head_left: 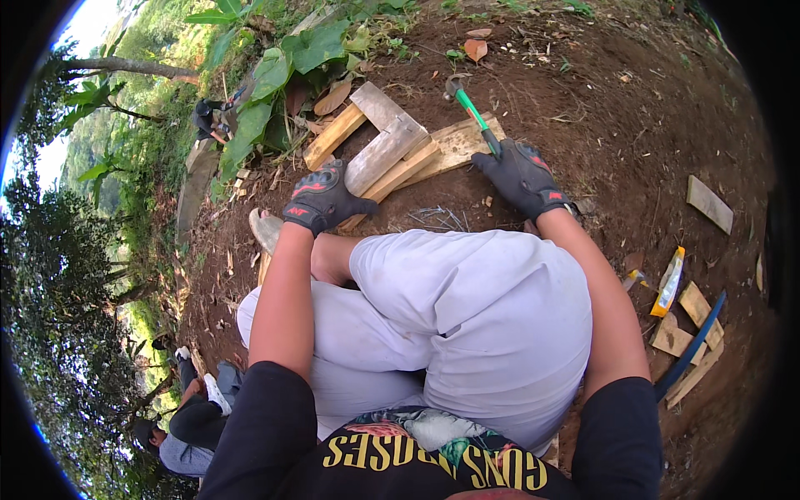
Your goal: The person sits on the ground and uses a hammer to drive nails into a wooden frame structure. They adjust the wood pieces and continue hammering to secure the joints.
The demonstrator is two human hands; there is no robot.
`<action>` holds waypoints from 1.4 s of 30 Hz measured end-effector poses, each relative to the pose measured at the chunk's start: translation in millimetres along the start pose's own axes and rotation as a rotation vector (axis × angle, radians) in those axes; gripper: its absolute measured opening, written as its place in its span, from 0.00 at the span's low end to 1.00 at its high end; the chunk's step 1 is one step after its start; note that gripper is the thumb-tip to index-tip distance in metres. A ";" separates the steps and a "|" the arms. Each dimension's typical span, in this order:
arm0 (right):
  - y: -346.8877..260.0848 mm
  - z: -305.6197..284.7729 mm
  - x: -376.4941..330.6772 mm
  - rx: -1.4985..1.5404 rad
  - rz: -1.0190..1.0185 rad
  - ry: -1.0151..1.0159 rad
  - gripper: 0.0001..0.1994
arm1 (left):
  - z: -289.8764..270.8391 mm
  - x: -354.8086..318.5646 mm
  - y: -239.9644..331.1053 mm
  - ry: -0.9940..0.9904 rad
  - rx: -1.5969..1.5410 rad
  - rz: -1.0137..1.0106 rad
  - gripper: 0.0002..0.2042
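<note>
Hammer (pixel 472 111), in right hand (pixel 518 177), extending forward

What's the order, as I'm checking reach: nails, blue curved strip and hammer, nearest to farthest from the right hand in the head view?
1. Hammer: in the right hand's grip.
2. Nails: to that hand's left.
3. Blue curved strip: lower right.

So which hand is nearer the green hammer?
Right: the right hand holds the hammer by its handle; the left hand is off to the left, at the wooden pieces.
</note>
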State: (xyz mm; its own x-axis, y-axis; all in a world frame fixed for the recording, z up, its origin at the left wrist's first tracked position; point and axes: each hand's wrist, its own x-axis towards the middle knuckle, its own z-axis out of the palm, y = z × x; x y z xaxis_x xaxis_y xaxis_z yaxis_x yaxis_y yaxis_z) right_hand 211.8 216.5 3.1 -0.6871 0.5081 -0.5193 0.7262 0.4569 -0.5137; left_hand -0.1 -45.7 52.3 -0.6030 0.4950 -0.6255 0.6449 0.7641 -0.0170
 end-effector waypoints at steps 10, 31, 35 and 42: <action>-9.1 -3.6 -3.4 -0.095 -0.007 -0.032 0.32 | -5.4 8.8 -14.3 -0.022 -0.089 0.088 0.52; -4.2 8.6 1.6 -0.144 -0.026 0.010 0.32 | 0.5 34.6 38.5 0.211 -0.346 0.130 0.54; -9.9 5.6 2.2 -0.164 -0.026 -0.049 0.34 | 11.7 55.9 33.0 0.247 -0.366 0.071 0.52; 0.6 11.5 5.1 -0.176 -0.023 -0.029 0.34 | -7.2 50.6 34.5 0.120 -0.407 0.209 0.46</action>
State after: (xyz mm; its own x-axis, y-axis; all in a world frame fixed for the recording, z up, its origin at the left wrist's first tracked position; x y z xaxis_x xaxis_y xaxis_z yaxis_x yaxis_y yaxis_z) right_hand 208.5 210.9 -7.7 -0.7025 0.4759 -0.5292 0.7011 0.5903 -0.4000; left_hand -11.7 8.7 25.6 -0.5456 0.6811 -0.4882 0.5357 0.7315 0.4219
